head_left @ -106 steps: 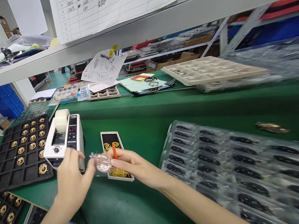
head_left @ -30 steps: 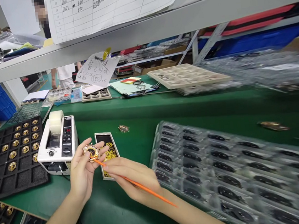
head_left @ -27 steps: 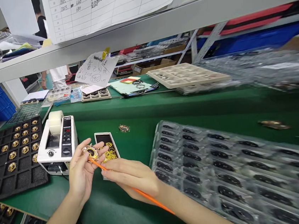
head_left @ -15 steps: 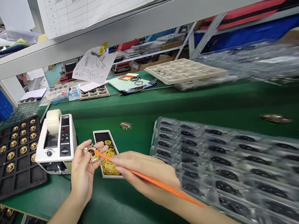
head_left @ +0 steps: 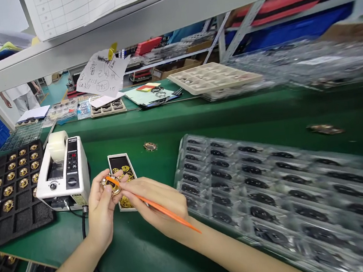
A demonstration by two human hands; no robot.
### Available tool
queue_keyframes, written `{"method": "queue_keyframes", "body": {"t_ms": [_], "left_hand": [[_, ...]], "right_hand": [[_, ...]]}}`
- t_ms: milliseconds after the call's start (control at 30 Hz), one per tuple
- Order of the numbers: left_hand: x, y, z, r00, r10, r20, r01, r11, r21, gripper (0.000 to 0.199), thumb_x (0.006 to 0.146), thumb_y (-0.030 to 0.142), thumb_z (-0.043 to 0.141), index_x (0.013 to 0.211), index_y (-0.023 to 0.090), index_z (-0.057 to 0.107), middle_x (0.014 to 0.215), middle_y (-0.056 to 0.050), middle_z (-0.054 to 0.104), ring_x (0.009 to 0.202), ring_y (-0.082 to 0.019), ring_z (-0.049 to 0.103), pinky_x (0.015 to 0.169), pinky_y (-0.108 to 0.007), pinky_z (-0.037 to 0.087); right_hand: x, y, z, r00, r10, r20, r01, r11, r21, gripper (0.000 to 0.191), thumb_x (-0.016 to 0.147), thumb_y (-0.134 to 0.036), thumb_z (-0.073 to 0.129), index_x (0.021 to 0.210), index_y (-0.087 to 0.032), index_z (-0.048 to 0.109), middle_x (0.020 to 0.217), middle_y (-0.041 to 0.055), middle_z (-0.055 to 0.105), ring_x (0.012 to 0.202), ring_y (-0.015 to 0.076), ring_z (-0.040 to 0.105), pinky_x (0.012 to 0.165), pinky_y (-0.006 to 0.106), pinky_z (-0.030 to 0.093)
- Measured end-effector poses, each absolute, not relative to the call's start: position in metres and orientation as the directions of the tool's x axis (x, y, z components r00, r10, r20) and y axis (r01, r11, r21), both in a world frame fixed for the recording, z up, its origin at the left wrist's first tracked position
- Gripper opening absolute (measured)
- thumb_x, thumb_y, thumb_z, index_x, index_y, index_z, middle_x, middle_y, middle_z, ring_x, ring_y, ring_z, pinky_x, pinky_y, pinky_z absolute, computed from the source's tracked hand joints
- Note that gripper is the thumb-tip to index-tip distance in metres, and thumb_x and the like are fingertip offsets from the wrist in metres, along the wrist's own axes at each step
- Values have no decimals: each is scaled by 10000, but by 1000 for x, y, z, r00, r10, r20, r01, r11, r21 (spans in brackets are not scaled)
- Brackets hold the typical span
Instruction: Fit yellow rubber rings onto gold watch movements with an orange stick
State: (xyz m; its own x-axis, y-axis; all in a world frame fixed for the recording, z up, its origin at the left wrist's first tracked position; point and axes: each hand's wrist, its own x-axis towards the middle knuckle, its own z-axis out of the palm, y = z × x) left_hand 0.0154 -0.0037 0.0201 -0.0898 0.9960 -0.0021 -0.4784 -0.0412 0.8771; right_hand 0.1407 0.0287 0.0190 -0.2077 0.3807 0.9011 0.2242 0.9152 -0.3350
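My left hand [head_left: 100,207] pinches a round gold-rimmed watch case [head_left: 111,185] with a dark centre, held up over the bench. In my right hand [head_left: 157,201] is a slim orange stick [head_left: 170,215], gripped like a pen, its front end lying over the face of the case. The stick's other end tapers to a point by my wrist. Just beyond my hands, a white box [head_left: 130,163] of thin yellow rings [head_left: 124,164] is partly covered by my fingers. Farther back on the green bench lies a loose gold watch case [head_left: 150,146].
A white tape dispenser [head_left: 76,184] stands left, beside a black foam tray [head_left: 24,213] with gold cases in some pockets. To the right, a clear plastic tray [head_left: 180,170] holds black oval parts. Another loose piece [head_left: 325,129] lies behind it. A grey shelf beam [head_left: 118,26] crosses overhead.
The view has shifted slightly. The orange stick's front end has moved farther across the watch case, and my right hand has come nearer to my left.
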Motion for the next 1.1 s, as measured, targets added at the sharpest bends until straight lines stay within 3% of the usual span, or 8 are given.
{"method": "queue_keyframes", "body": {"t_ms": [233, 300, 400, 533, 667, 800, 900, 1100], "left_hand": [[6, 1, 21, -83, 995, -57, -404, 19, 915, 408, 783, 353, 704, 1144, 196, 596, 1129, -108, 701, 1091, -270, 647, 866, -337, 528], [3, 3, 21, -71, 995, -71, -404, 37, 914, 421, 766, 347, 719, 1140, 187, 606, 1075, -102, 720, 1032, -255, 672, 837, -318, 538], [2, 4, 22, -70, 995, -76, -395, 42, 918, 433, 734, 342, 748, 1116, 180, 625, 1010, -86, 731, 937, -223, 696, 764, -283, 557], [4, 4, 22, -92, 995, -45, -321, 13, 947, 384, 702, 328, 773, 1026, 158, 656, 851, -53, 731, 762, -182, 704, 638, -255, 568], [5, 2, 20, -77, 997, -6, -255, -13, 967, 284, 712, 299, 748, 929, 142, 655, 704, -36, 704, 573, -153, 673, 511, -239, 538], [6, 2, 18, -114, 992, 50, -186, -71, 980, 161, 710, 244, 719, 818, 147, 648, 624, -15, 669, 475, -122, 617, 402, -193, 445], [7, 1, 18, -152, 985, 81, -144, -103, 984, 140, 729, 251, 698, 821, 151, 663, 608, -7, 657, 447, -109, 586, 389, -190, 422], [10, -2, 17, -193, 972, 135, -76, -151, 986, 293, 778, 225, 687, 1068, 191, 666, 917, -55, 718, 762, -157, 674, 666, -225, 541]], "right_hand": [[145, 37, 17, -525, 26, 851, 328, 928, 174, 233, 893, -7, 460, 1022, -81, 639, 899, 153, 734, 862, 234, 702, 765, 353, 625], [146, 39, 19, -593, 12, 805, 320, 921, 221, 218, 901, -11, 451, 985, -69, 644, 871, 149, 733, 840, 237, 703, 750, 350, 624], [150, 39, 26, -535, 81, 841, 268, 960, 79, 208, 911, -34, 455, 983, -104, 638, 822, 116, 723, 790, 211, 694, 716, 330, 613], [160, 34, 39, -320, 367, 873, 221, 925, -308, 237, 923, -74, 463, 1014, -213, 632, 841, 64, 707, 758, 166, 672, 661, 298, 580], [172, 33, 42, -160, 545, 823, 197, 834, -515, 208, 957, -175, 447, 971, -222, 649, 807, 57, 678, 722, 184, 649, 621, 321, 539], [173, 33, 38, -93, 574, 814, 206, 811, -548, 305, 998, -284, 359, 895, -217, 639, 862, 74, 637, 807, 206, 627, 665, 344, 522], [164, 29, 32, -175, 542, 822, 223, 835, -503, 295, 991, -215, 351, 812, -205, 585, 740, 42, 584, 681, 166, 596, 579, 281, 492], [139, 29, 9, -298, 460, 836, 441, 844, -307, 133, 930, -109, 479, 894, -167, 593, 733, 53, 645, 601, 152, 599, 527, 250, 459]]}}
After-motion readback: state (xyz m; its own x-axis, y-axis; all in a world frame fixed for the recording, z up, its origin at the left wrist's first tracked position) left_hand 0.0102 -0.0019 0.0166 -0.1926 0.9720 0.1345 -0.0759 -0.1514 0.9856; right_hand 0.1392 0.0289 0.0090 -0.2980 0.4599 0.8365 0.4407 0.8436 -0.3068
